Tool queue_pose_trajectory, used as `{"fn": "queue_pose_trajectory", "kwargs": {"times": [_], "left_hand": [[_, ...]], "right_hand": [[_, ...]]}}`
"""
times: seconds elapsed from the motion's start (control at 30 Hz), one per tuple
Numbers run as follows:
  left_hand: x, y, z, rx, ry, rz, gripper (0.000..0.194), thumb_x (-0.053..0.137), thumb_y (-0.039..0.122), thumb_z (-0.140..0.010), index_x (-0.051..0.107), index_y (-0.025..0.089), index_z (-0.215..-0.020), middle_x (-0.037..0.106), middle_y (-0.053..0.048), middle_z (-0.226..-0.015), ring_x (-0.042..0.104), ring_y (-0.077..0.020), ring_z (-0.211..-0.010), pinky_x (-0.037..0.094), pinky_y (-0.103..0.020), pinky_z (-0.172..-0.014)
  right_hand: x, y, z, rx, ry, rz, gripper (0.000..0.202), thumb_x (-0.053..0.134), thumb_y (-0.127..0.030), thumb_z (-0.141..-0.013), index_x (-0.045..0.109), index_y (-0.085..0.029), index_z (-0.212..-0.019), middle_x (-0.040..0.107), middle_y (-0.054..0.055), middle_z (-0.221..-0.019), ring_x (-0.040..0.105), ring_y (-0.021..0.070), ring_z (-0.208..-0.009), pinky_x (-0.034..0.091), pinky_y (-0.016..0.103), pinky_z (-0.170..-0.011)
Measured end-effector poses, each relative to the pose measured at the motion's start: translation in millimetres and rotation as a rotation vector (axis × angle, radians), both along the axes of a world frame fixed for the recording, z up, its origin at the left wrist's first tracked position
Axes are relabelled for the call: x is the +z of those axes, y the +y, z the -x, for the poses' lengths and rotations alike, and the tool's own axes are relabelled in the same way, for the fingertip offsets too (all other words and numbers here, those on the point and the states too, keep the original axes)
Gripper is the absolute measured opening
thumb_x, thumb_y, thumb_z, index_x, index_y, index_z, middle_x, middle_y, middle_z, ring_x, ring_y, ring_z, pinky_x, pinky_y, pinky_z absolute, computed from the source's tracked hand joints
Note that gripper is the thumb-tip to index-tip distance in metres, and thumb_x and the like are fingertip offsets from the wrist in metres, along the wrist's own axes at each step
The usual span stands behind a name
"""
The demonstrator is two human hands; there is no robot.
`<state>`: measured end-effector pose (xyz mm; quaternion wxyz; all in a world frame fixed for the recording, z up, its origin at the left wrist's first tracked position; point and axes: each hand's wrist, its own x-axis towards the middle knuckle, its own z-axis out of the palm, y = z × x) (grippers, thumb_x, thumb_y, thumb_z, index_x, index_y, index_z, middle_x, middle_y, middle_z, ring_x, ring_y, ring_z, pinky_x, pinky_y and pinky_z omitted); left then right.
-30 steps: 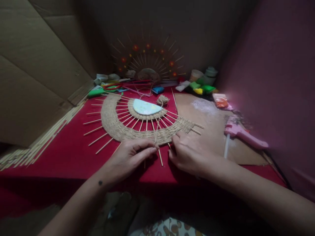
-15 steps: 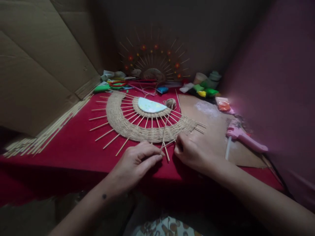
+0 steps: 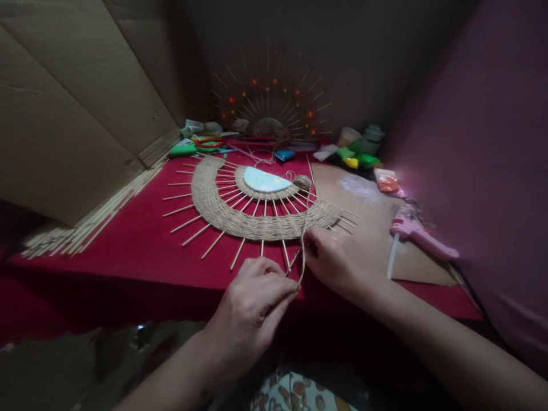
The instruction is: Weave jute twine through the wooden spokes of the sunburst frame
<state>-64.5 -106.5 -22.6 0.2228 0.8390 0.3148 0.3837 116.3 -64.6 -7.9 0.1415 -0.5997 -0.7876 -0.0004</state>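
A half-round fan of thin wooden sticks with a woven twine band (image 3: 252, 224) lies on the red cloth. At its centre sits a pale blue half-disc (image 3: 266, 180). My left hand (image 3: 257, 299), in front of the band, pinches a strand of twine (image 3: 304, 251) between thumb and fingers. That strand runs up across the band towards a small ball of twine (image 3: 303, 182) beside the half-disc. With curled fingers, my right hand (image 3: 338, 260) grips the fan at the band's front right edge; its fingertips are partly hidden.
Loose sticks (image 3: 98, 214) lie at the left by a cardboard wall (image 3: 64, 103). On the right, a pink glue gun (image 3: 422, 234) rests on a cardboard sheet (image 3: 355, 228). Scissors (image 3: 209, 141) and coloured packets (image 3: 363, 160) line the back, before a flowered stick fan (image 3: 268, 108).
My left hand has pulled the twine towards me and slightly right, away from the band. The strand now crosses farther right. My right hand stays at the band's edge. The view has shifted slightly.
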Motion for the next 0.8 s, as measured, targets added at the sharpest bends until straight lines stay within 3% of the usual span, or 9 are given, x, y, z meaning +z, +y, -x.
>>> {"fn": "queue_pose_trajectory", "kwargs": {"times": [0.23, 0.37, 0.43, 0.57, 0.67, 0.8], "left_hand": [[-2.3, -6.2, -1.5, -0.041, 0.060, -0.081, 0.015, 0.049, 0.008, -0.088, 0.063, 0.015, -0.090, 0.065, -0.003, -0.079, 0.053, -0.0162, -0.086, 0.041, -0.032, -0.080], [4.9, 3.1, 9.8, 0.130, 0.040, -0.085, 0.016, 0.052, 0.011, -0.088, 0.066, 0.018, -0.092, 0.067, -0.001, -0.082, 0.057, -0.0147, -0.082, 0.041, -0.031, -0.078], [7.9, 15.1, 19.2, 0.263, -0.005, 0.016, 0.014, 0.055, 0.020, -0.087, 0.068, 0.020, -0.091, 0.069, -0.002, -0.084, 0.059, -0.0155, -0.081, 0.044, -0.029, -0.075], [9.5, 49.2, 37.2, 0.415, -0.114, 0.400, 0.023, 0.056, 0.036, -0.083, 0.070, 0.020, -0.091, 0.070, -0.002, -0.074, 0.063, -0.0157, -0.067, 0.048, -0.026, -0.061], [8.9, 67.2, 45.1, 0.470, -0.127, 0.423, 0.025, 0.059, 0.039, -0.077, 0.071, 0.019, -0.087, 0.071, -0.002, -0.072, 0.065, -0.0168, -0.068, 0.051, -0.026, -0.065], [5.9, 66.0, 48.7, 0.488, -0.132, 0.467, 0.029, 0.062, 0.042, -0.074, 0.072, 0.019, -0.089, 0.072, -0.003, -0.075, 0.067, -0.0177, -0.071, 0.053, -0.027, -0.069]], "right_hand": [[8.4, -1.5, 0.6, 0.013, 0.036, 0.042, 0.012, 0.050, -0.015, -0.080, 0.061, -0.016, -0.079, 0.066, 0.006, -0.072, 0.053, 0.0140, -0.061, 0.030, 0.026, -0.057], [10.6, -0.3, -4.4, 0.020, 0.099, 0.067, 0.012, 0.052, -0.015, -0.077, 0.063, -0.017, -0.084, 0.066, 0.005, -0.073, 0.054, 0.0143, -0.063, 0.031, 0.026, -0.058], [11.5, 0.1, -7.4, 0.031, 0.123, 0.072, 0.016, 0.052, -0.014, -0.076, 0.063, -0.017, -0.088, 0.066, 0.004, -0.073, 0.055, 0.0145, -0.063, 0.031, 0.026, -0.058], [8.9, 0.2, -12.1, 0.045, 0.136, 0.064, 0.022, 0.049, -0.014, -0.076, 0.059, -0.017, -0.096, 0.063, 0.003, -0.069, 0.052, 0.0140, -0.060, 0.029, 0.026, -0.056], [3.0, 1.2, -13.7, 0.060, 0.127, 0.053, 0.023, 0.048, -0.015, -0.076, 0.055, -0.017, -0.097, 0.060, 0.001, -0.067, 0.050, 0.0139, -0.058, 0.026, 0.027, -0.055], [-2.5, 3.2, -14.7, 0.063, 0.077, 0.043, 0.019, 0.045, -0.015, -0.078, 0.054, -0.017, -0.095, 0.060, 0.002, -0.068, 0.049, 0.0142, -0.060, 0.025, 0.027, -0.055]]}}
